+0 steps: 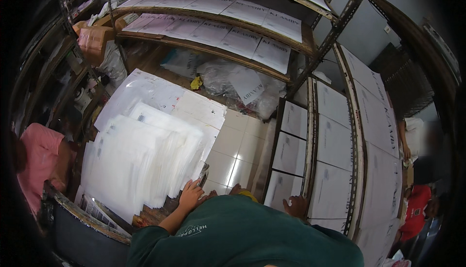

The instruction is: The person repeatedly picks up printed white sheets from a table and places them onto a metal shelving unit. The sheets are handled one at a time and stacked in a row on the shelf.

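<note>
My left hand rests at the near right corner of a low table, its fingers stretched out and nothing visible in them. Beside it lies a big, fanned-out pile of flat, translucent white sheets that look like plastic bags. My right hand is at the low rack on my right, fingers apart, by the edge of a white printed sheet. Whether it touches the sheet or the rack's edge, I cannot tell. No object shows in it.
Racks ahead and to the right hold rows of flat white sheets with dark lettering. Crumpled clear plastic and a yellow scrap lie under the far rack. A person in pink is at left; others, one in red, are at right.
</note>
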A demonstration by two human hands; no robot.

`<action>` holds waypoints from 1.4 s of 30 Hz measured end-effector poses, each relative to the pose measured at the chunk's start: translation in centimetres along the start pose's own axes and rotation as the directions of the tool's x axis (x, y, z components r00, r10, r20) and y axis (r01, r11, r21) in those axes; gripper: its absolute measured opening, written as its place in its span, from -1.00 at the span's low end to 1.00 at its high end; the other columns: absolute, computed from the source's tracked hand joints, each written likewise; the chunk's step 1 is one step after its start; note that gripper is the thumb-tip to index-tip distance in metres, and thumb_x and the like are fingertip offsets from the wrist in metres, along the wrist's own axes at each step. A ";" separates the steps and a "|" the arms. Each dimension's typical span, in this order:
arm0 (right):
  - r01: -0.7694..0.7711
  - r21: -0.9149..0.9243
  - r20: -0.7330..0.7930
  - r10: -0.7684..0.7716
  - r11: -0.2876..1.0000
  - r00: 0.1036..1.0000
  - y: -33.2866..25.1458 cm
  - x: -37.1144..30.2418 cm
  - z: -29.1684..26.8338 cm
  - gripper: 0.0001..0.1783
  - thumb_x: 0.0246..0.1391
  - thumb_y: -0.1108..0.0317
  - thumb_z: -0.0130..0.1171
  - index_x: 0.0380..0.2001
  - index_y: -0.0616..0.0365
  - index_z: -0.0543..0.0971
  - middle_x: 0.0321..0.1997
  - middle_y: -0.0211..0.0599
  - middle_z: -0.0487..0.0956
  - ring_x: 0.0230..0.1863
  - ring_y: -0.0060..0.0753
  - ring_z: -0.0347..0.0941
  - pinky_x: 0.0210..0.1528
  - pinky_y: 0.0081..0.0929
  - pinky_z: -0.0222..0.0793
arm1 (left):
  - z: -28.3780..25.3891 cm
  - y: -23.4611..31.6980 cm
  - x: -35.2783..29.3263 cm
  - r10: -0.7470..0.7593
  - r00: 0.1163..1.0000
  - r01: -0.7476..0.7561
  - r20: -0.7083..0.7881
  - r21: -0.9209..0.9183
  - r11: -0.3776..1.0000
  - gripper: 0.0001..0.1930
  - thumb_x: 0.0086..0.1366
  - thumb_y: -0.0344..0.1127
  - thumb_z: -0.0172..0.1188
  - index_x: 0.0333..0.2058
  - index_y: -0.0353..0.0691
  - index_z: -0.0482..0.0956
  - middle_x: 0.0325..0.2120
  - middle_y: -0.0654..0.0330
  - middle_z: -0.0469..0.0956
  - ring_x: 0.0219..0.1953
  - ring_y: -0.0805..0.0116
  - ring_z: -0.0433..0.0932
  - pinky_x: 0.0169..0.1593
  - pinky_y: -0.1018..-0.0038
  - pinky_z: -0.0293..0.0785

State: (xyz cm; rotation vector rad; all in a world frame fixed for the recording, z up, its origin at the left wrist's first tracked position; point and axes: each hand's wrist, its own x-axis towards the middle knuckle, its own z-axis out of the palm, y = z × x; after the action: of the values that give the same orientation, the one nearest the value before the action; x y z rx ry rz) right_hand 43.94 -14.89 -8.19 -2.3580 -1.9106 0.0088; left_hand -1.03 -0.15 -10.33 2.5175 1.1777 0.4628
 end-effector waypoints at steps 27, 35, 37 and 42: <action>0.106 -0.039 -0.176 -0.111 0.994 0.978 0.3 0.0 0.4 -0.69 -0.25 0.11 0.28 -0.64 0.15 0.56 -0.60 -0.28 0.48 -0.42 -0.26 0.33 -0.28 -0.23 0.10 | -0.2 0.3 0.2 0.010 1.000 -0.011 -0.030 -0.021 1.000 -0.82 0.00 -0.18 0.24 -0.53 -0.16 0.57 -0.45 0.25 0.52 0.09 0.26 0.31 0.18 0.14 0.07; 0.102 -0.025 -0.158 -0.104 0.995 0.982 0.3 0.1 0.2 -0.68 -0.24 0.10 0.28 -0.63 0.16 0.57 -0.62 -0.26 0.49 -0.43 -0.26 0.35 -0.30 -0.24 0.09 | 0.1 0.2 0.1 -0.001 1.000 0.001 0.008 0.000 1.000 -0.80 0.00 -0.15 0.23 -0.51 -0.15 0.60 -0.41 0.25 0.54 0.12 0.28 0.27 0.20 0.16 0.05; 0.094 -0.031 -0.152 -0.097 0.995 0.984 0.4 0.1 0.4 -0.68 -0.24 0.09 0.27 -0.63 0.16 0.57 -0.63 -0.25 0.50 -0.43 -0.26 0.35 -0.30 -0.24 0.09 | 0.0 0.3 0.2 -0.005 1.000 0.005 0.017 0.004 1.000 -0.80 0.00 -0.15 0.23 -0.51 -0.15 0.60 -0.41 0.25 0.54 0.12 0.28 0.27 0.20 0.16 0.04; 0.079 -0.039 -0.118 -0.083 0.996 0.990 0.6 0.1 0.6 -0.67 -0.22 0.08 0.26 -0.61 0.16 0.57 -0.60 -0.24 0.51 -0.42 -0.25 0.36 -0.28 -0.21 0.10 | -0.1 0.5 0.1 0.007 1.000 -0.007 -0.003 0.020 1.000 -0.82 0.01 -0.17 0.22 -0.51 -0.16 0.59 -0.41 0.25 0.53 0.12 0.27 0.27 0.20 0.15 0.04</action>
State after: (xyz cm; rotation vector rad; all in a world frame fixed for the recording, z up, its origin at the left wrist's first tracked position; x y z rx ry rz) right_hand 44.46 -14.90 -8.81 -2.2446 -1.9624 -0.1688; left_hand -0.67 -0.32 -10.04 2.5394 1.1810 0.4585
